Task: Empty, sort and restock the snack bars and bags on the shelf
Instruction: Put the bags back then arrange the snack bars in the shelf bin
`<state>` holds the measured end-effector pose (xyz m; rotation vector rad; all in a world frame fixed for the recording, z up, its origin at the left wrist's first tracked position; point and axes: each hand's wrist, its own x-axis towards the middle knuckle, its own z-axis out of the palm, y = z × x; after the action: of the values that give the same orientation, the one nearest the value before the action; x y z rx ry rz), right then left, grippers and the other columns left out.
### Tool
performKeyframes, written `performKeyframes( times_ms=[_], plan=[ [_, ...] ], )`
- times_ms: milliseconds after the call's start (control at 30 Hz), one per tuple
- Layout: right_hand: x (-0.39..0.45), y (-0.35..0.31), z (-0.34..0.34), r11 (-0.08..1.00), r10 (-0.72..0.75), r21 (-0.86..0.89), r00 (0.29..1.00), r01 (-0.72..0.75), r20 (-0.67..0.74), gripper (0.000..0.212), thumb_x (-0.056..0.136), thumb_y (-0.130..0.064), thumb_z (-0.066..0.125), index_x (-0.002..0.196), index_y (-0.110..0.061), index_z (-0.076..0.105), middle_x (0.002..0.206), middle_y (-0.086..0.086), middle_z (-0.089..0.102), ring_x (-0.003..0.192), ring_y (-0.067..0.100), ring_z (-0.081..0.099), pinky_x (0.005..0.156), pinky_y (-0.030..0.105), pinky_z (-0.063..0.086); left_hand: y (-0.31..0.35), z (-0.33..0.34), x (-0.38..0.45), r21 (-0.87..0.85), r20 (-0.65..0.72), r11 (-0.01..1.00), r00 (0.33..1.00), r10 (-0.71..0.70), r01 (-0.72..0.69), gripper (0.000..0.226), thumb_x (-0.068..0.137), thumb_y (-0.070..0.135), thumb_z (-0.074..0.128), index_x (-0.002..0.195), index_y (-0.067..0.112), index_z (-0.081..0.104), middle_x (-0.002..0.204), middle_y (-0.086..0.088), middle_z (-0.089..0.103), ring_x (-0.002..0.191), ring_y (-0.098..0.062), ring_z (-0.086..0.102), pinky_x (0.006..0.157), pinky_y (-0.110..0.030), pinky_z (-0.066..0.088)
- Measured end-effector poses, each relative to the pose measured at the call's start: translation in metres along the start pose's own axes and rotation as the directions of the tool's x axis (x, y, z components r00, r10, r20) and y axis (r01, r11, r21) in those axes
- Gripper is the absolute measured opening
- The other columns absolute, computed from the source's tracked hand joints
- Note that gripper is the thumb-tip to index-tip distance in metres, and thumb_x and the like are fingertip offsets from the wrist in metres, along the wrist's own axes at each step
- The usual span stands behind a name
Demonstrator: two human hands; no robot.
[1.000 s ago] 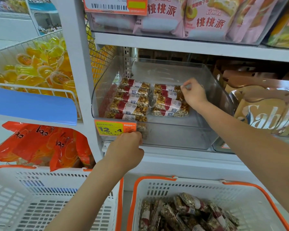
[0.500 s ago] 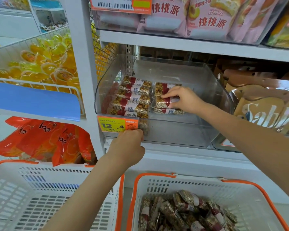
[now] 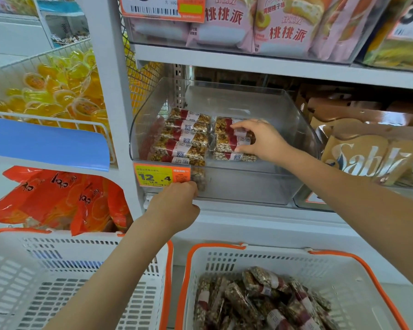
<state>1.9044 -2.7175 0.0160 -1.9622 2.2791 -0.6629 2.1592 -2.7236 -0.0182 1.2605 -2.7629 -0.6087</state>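
Shop shelving holds a clear bin [image 3: 296,120] (two rows of snack bars [image 3: 186,139] inside); right hand [image 3: 260,139] pinches the right row's bars, left hand [image 3: 174,203] grips the bin's front edge.

The left hand [image 3: 174,206] hides its own fingertips.

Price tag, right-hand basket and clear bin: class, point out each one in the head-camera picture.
Price tag [image 3: 162,175], head view, on its yellow part.
Right-hand basket [image 3: 253,259], head view, on its white back wall.
Clear bin [image 3: 248,186], head view, on its bare front wall.
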Motion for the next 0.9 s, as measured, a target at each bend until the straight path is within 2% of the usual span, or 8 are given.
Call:
performKeyframes(
  times_ms=[200, 300, 367, 433, 567, 633, 733, 900],
  plan=[
    [-0.096, -0.029, -0.026, 0.987, -0.157, -0.019, 0.924, 0.161, -0.349, 0.032, 0.086, -0.022, 0.067, 0.117, -0.017, 0.061, 0.111, 0.0, 0.062, 0.105, 0.016, 0.052, 0.09, 0.019, 0.033, 0.008, 0.018, -0.013, -0.092, 0.047, 0.995, 0.999, 0.027, -0.022, 0.025, 0.091, 0.02, 0.054, 0.116, 0.019, 0.054, 0.118, -0.002, 0.055, 0.107, -0.022, 0.054, 0.089, -0.037, 0.048],
    [-0.175, -0.027, 0.021, 0.967, -0.252, -0.082, 0.865, 0.241, -0.434, 0.02, 0.088, -0.021, 0.06, 0.103, -0.009, 0.063, 0.098, 0.005, 0.063, 0.092, 0.018, 0.052, 0.083, 0.023, 0.038, 0.016, 0.06, -0.022, -0.283, 0.084, 0.958, 0.996, -0.014, 0.037, 0.014, 0.088, 0.016, 0.055, 0.102, 0.02, 0.055, 0.104, 0.0, 0.058, 0.086, -0.017, 0.056, 0.074, -0.029, 0.048],
    [-0.232, -0.016, 0.075, 0.991, -0.131, -0.036, 0.954, 0.126, -0.271, 0.023, 0.09, -0.025, 0.057, 0.109, -0.012, 0.062, 0.103, 0.004, 0.063, 0.096, 0.021, 0.056, 0.079, 0.03, 0.046, 0.018, 0.105, -0.035, -0.385, 0.124, 0.914, 0.989, -0.086, 0.127, 0.009, 0.088, 0.014, 0.056, 0.096, 0.018, 0.054, 0.093, 0.0, 0.058, 0.072, -0.011, 0.053, 0.06, -0.022, 0.041],
    [-0.284, 0.001, 0.127, 0.993, 0.102, -0.081, 0.981, -0.089, 0.163, 0.039, 0.093, -0.031, 0.056, 0.13, -0.02, 0.05, 0.126, 0.003, 0.056, 0.11, 0.025, 0.055, 0.082, 0.034, 0.05, 0.018, 0.156, -0.053, -0.429, 0.186, 0.879, 0.973, -0.14, 0.208, 0.006, 0.088, 0.013, 0.056, 0.09, 0.017, 0.052, 0.092, -0.005, 0.06, 0.074, -0.015, 0.053, 0.064, -0.023, 0.04],
    [-0.374, 0.035, 0.204, 0.867, 0.481, -0.179, 0.688, -0.465, 0.543, 0.077, 0.088, -0.045, 0.061, 0.149, -0.024, 0.02, 0.152, 0.007, 0.027, 0.136, 0.032, 0.032, 0.102, 0.046, 0.042, 0.01, 0.244, -0.098, -0.421, 0.35, 0.815, 0.9, -0.258, 0.397, 0.013, 0.087, 0.015, 0.059, 0.096, 0.019, 0.052, 0.094, -0.001, 0.054, 0.08, -0.013, 0.052, 0.059, -0.019, 0.04],
    [-0.408, 0.038, 0.224, 0.843, 0.497, -0.211, 0.57, -0.494, 0.654, 0.086, 0.086, -0.049, 0.063, 0.151, -0.022, 0.014, 0.155, 0.009, 0.021, 0.139, 0.033, 0.025, 0.107, 0.048, 0.036, 0.004, 0.28, -0.126, -0.373, 0.456, 0.782, 0.833, -0.314, 0.499, 0.017, 0.087, 0.013, 0.059, 0.101, 0.017, 0.051, 0.088, 0.002, 0.054, 0.078, -0.013, 0.055, 0.057, -0.02, 0.039],
    [-0.431, 0.038, 0.24, 0.864, 0.438, -0.225, 0.452, -0.451, 0.777, 0.09, 0.085, -0.054, 0.06, 0.151, -0.026, 0.005, 0.152, 0.012, 0.023, 0.134, 0.034, 0.033, 0.107, 0.049, 0.033, 0.001, 0.321, -0.151, -0.286, 0.552, 0.756, 0.746, -0.372, 0.589, 0.025, 0.087, 0.017, 0.06, 0.111, 0.009, 0.057, 0.102, -0.009, 0.063, 0.1, -0.026, 0.06, 0.078, -0.027, 0.047],
    [-0.415, 0.042, 0.258, 0.762, 0.331, 0.023, 0.419, -0.647, 0.846, 0.109, 0.077, -0.051, 0.072, 0.149, -0.04, -0.008, 0.157, 0.016, 0.009, 0.129, 0.036, 0.041, 0.098, 0.04, 0.044, 0.007, 0.348, -0.127, -0.316, 0.494, 0.655, 0.709, -0.504, 0.686, 0.044, 0.084, 0.02, 0.064, 0.125, 0.011, 0.054, 0.12, -0.011, 0.061, 0.109, -0.031, 0.058, 0.088, -0.03, 0.047]
  ],
)
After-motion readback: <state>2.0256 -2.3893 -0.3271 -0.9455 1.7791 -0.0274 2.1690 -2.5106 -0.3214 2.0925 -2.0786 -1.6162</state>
